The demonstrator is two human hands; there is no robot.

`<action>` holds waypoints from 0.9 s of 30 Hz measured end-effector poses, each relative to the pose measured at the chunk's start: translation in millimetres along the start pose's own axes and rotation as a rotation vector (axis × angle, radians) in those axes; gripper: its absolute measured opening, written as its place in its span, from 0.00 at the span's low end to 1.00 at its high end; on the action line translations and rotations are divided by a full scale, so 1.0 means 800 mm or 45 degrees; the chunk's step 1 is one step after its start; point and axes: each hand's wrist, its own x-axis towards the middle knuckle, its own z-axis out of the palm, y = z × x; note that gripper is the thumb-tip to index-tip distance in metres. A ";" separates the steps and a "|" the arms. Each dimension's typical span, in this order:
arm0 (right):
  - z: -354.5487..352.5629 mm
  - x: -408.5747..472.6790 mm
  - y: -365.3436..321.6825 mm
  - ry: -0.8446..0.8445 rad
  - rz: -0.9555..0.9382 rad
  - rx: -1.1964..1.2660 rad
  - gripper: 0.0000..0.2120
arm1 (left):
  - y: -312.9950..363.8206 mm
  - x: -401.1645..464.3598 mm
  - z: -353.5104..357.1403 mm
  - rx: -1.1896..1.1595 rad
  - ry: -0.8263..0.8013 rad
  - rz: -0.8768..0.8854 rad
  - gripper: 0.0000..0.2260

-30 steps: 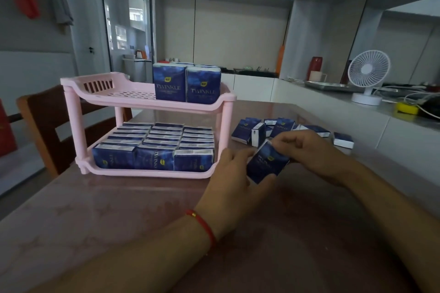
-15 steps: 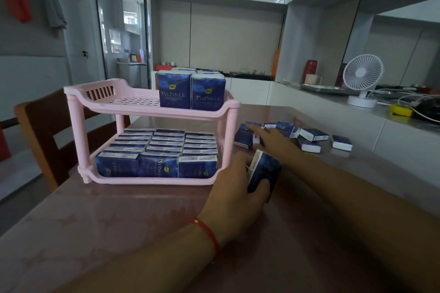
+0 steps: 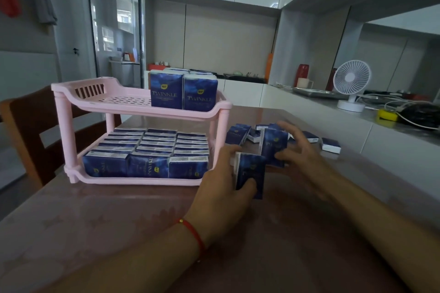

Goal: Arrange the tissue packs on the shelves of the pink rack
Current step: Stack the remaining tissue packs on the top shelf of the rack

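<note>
The pink two-shelf rack [image 3: 71,92] stands on the table at centre left. Its lower shelf is filled with several dark blue tissue packs [image 3: 147,149] lying in rows. Upright packs [image 3: 183,92] stand at the right end of the top shelf. My left hand [image 3: 221,185] grips one blue pack [image 3: 251,173] just right of the rack. My right hand [image 3: 300,147] holds a second pack [image 3: 273,145] upright, lifted from a loose pile of packs [image 3: 238,134] behind it.
A wooden chair [image 3: 26,130] stands at the table's left side. A white desk fan [image 3: 351,85], cables and a yellow object [image 3: 388,115] sit on the counter to the right. More loose packs [image 3: 331,145] lie near the table's right edge.
My right hand reached into the loose pile and has come back holding a second pack. My left hand kept its pack, staying beside the rack.
</note>
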 end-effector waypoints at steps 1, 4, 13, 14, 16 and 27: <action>-0.002 -0.001 -0.004 -0.041 -0.002 0.038 0.29 | -0.002 0.001 0.000 -0.004 -0.006 -0.012 0.24; -0.013 0.001 -0.020 -0.094 -0.031 0.138 0.25 | -0.004 0.002 -0.001 -0.012 -0.019 -0.030 0.26; 0.000 -0.019 -0.013 -0.434 -0.085 -0.272 0.15 | 0.012 0.001 -0.005 -0.482 -0.117 -0.223 0.29; 0.006 -0.020 -0.009 -0.429 -0.099 -0.317 0.15 | 0.013 0.001 -0.005 -0.513 -0.128 -0.230 0.29; 0.012 -0.022 -0.007 -0.404 -0.102 -0.345 0.15 | 0.013 0.000 -0.006 -0.546 -0.159 -0.219 0.27; 0.039 -0.041 -0.017 -0.357 -0.068 -0.433 0.19 | 0.008 -0.005 -0.008 -0.376 -0.070 -0.157 0.28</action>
